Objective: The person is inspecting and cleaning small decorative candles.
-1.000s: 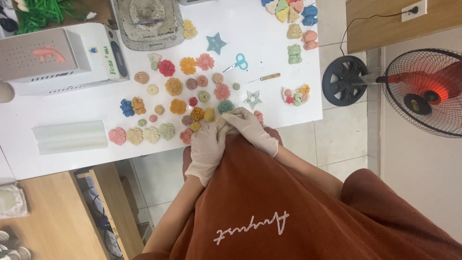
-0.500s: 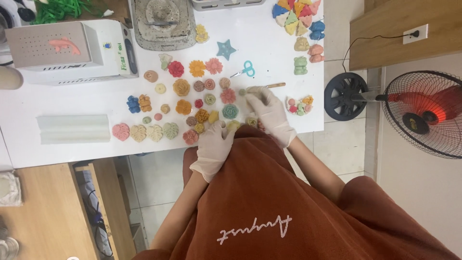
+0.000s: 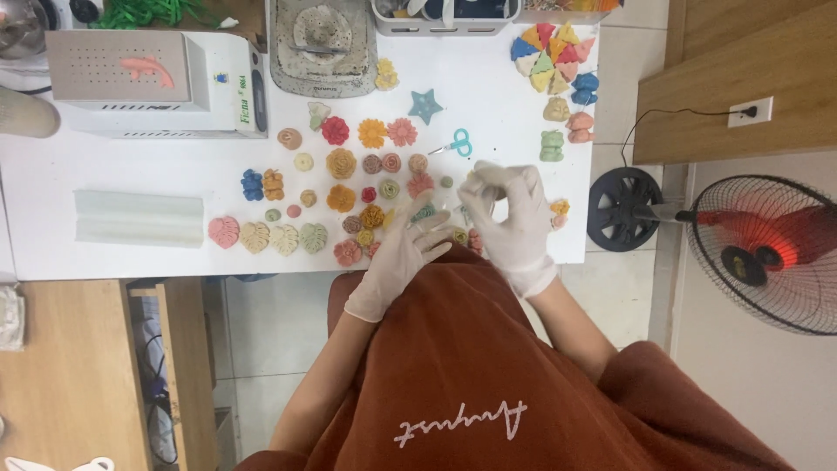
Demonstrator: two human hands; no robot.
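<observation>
White table [image 3: 157,262] carries rows of small coloured moulded flowers and leaves. Landmark: blue scissors [image 3: 459,144].

Right hand [image 3: 513,218], gloved, lifted just below and right of the scissors; thumb and forefinger meet in a ring, seemingly pinching a small pale star piece [image 3: 482,194]. Hard to make out against the glove.

Left hand [image 3: 403,249], gloved, below-left of the scissors, fingers spread flat over the nearest flowers [image 3: 373,216] at the table edge.

The right hand is nearer the scissors. The gloves hide several flowers.
</observation>
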